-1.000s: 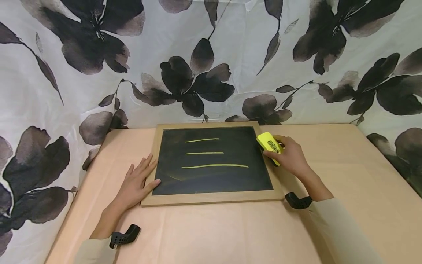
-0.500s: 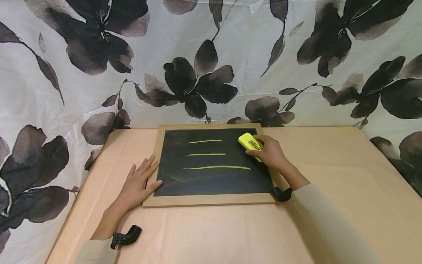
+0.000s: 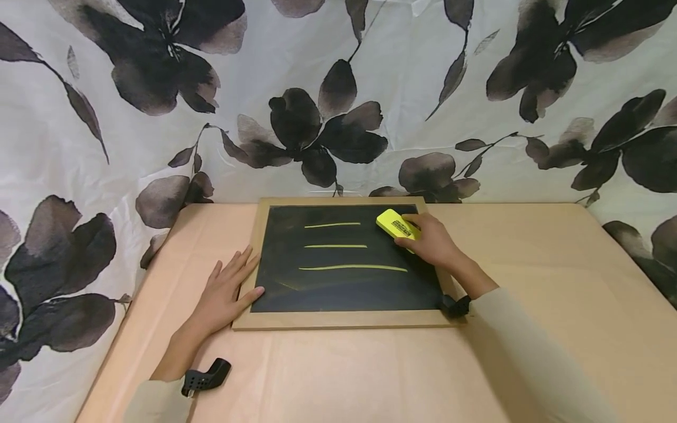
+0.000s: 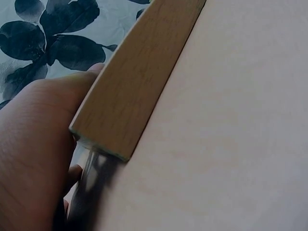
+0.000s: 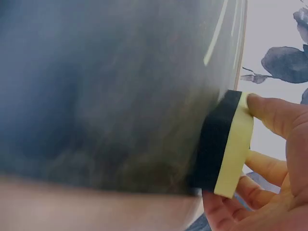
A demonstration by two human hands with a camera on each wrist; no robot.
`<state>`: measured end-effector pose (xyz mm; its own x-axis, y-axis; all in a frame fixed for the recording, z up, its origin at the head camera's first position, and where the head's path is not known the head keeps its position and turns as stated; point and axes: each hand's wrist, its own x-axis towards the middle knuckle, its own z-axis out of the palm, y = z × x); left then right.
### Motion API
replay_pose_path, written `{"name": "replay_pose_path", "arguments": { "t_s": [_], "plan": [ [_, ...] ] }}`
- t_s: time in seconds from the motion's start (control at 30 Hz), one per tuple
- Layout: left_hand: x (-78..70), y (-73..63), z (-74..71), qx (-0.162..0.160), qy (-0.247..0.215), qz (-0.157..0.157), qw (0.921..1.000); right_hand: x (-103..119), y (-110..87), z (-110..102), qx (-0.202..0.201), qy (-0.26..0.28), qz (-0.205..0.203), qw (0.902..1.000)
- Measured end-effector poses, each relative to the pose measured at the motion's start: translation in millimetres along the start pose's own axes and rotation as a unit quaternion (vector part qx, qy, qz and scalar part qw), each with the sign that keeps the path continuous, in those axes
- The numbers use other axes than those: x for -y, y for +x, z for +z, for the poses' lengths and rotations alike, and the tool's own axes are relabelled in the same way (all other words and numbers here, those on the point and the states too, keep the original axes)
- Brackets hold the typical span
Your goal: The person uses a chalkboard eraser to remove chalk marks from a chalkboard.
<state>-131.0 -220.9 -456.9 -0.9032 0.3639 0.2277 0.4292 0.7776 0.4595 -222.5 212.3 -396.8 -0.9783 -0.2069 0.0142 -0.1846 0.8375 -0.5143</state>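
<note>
On the tabletop [image 3: 344,376] we see the right hand [image 3: 438,242] gripping the slanted eraser [image 3: 394,223] right of frame centre, beside the chalkboard's [image 3: 344,296] sideways lines [image 3: 335,246], the left hand [image 3: 218,296], fingers straight, resting lower left.

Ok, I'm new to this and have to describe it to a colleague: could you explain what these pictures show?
Of course. There's no machine here, just a person's two bare hands. The wide picture comes from a camera worn on the head, looking forward and down; the other two come from cameras worn on each wrist. On the table is a dark board in a wooden frame, with three yellow lines on it. The left hand rests at the frame's left side. The right hand holds a yellow eraser at the board's upper right, its dark side facing the board. Behind is a flower-patterned backdrop.
</note>
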Motion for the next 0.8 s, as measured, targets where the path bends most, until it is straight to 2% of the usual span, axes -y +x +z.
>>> {"name": "replay_pose_path", "arguments": {
  "t_s": [0.13, 0.33, 0.63, 0.8],
  "plan": [
    [0.1, 2.1, -0.2, 0.001, 0.006, -0.002, 1.0, -3, -2.1, -3, 0.0, 0.009, -0.004, 1.0],
    [0.0, 2.0, 0.7, 0.006, 0.006, -0.005, 1.0, -3, 5.1, 2, -0.015, 0.047, -0.022, 0.9986],
    [-0.4, 3.5, 0.4, 0.004, 0.001, -0.002, 1.0, 4, 17.6, 5, 0.009, 0.056, -0.027, 0.9981],
    [0.1, 2.3, 1.0, 0.005, -0.005, -0.004, 1.0, 16, 23.6, 9, 0.019, 0.057, -0.011, 0.9981]
  ]
}}
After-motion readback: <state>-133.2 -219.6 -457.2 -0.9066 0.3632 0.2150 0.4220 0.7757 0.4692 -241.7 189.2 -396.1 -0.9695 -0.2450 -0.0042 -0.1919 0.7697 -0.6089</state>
